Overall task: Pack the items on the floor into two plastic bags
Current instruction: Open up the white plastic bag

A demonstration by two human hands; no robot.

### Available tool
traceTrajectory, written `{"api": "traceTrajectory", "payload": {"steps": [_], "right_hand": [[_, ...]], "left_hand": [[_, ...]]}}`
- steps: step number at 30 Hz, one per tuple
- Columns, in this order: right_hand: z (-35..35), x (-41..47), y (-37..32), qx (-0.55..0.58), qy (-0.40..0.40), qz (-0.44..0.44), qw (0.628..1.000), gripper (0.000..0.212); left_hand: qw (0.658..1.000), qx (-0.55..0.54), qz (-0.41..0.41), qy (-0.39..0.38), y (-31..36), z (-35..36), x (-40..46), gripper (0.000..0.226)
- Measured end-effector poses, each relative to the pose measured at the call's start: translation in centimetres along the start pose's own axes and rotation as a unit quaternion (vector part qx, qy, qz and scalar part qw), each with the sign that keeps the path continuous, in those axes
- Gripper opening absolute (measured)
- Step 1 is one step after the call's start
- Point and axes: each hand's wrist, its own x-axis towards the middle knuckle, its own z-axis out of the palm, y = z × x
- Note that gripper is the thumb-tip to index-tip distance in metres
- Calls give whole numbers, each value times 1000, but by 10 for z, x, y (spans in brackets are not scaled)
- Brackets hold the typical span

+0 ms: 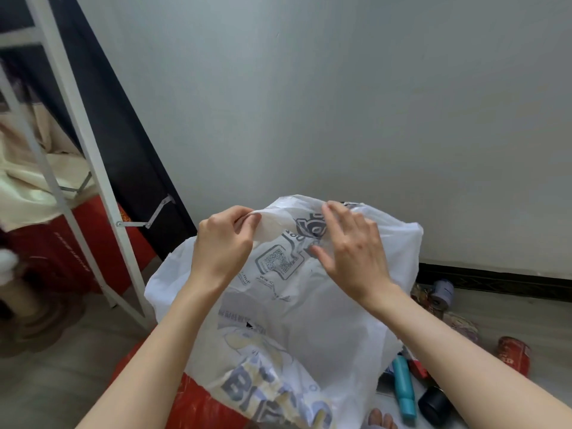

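Observation:
A large white plastic bag with grey and yellow print hangs in front of me, held up at its top edge. My left hand pinches the bag's top rim between thumb and fingers. My right hand lies on the bag's upper part with fingers spread, fingertips on the plastic. Under the white bag, a red plastic bag lies on the floor. Loose items lie on the floor at the right: a teal bottle, a black cylinder, a red can and a grey-blue roll.
A pale wall rises straight ahead, with a dark skirting board at its foot. A white metal frame and a black panel stand at the left, with red boxes and cream cloth behind. My toes show at the bottom.

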Motion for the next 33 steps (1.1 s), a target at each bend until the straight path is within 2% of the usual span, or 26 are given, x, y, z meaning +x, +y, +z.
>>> {"api": "traceTrajectory", "payload": {"steps": [2,6,11,13,16,20,24,26,27,29,31,33], "right_hand": [[-2,2,8,19,3,17,1000,60],[-6,8,17,130,34,71,988,45],[-4,14,28,88,74,90,989,28],[-6,15,31,137,56,119,982,26],[-6,13,31,262,-46,209,941,25],[-14,17,33,344,-84,259,899,27],[-14,21,32,483,-127,306,810,31],[-17,23,28,545,-136,326,760,27],[-18,24,26,564,-138,334,743,26],[-20,27,22,591,-133,342,718,26],[-20,30,17,609,-135,339,704,29],[-19,31,11,612,-141,333,704,31]], "left_hand": [[999,-27,25,-37,1,-3,-1,11],[995,-54,39,-81,-3,-7,-1,9],[988,-78,32,-127,-8,-6,-2,7],[991,-57,30,-117,-10,-5,-1,8],[994,-20,27,-109,-15,-3,-1,10],[994,36,31,-100,-22,-6,2,11],[989,84,8,-123,-37,-5,4,10],[987,45,6,-153,-36,-1,-1,11],[984,7,13,-179,-33,1,-4,18],[965,-61,33,-252,-20,8,-11,47],[949,-61,77,-301,-8,20,-21,72],[947,-34,136,-290,-2,32,-28,70]]}}
